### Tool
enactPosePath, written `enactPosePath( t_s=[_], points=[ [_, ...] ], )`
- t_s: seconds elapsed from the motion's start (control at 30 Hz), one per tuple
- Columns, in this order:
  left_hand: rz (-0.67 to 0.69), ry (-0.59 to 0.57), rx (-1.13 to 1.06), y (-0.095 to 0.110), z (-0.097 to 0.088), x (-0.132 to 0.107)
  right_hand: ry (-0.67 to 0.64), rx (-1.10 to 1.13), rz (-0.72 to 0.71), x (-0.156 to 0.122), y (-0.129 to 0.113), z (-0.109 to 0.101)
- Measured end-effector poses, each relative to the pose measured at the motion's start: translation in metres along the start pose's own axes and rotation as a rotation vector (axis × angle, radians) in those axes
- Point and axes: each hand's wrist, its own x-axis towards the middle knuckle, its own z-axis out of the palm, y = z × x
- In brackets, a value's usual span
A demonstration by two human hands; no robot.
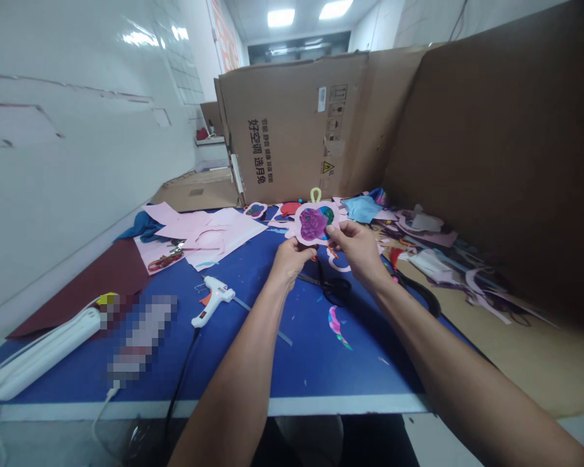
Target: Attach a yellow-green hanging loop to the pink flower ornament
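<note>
Both my hands hold up a pink paper cutout [316, 222] with a purple and blue-green picture in its middle and a small yellow-green loop at its top. My left hand [290, 258] pinches its lower left edge. My right hand [357, 246] pinches its lower right edge. The cutout hangs above the blue table [292, 363], over black scissors [333, 287] that lie under my hands.
A white glue gun [213, 299] with a black cord lies left of my arms. Pink paper sheets [209, 233] sit at the back left, a white power strip [43, 353] at the near left. Paper scraps [433, 250] spread to the right. Cardboard walls [311, 123] enclose the back and right.
</note>
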Motion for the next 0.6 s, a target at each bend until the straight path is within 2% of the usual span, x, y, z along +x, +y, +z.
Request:
enactPosePath(
  t_s=[0.17,0.6],
  points=[
    [0.049,0.052,-0.028,0.0041,-0.0024,0.0,-0.007,-0.031,0.009,-0.0006,-0.0016,-0.0001],
    [0.06,0.189,-0.075,0.0071,-0.0062,0.0023,-0.079,-0.016,0.076,-0.0026,-0.0029,0.004]
  ],
)
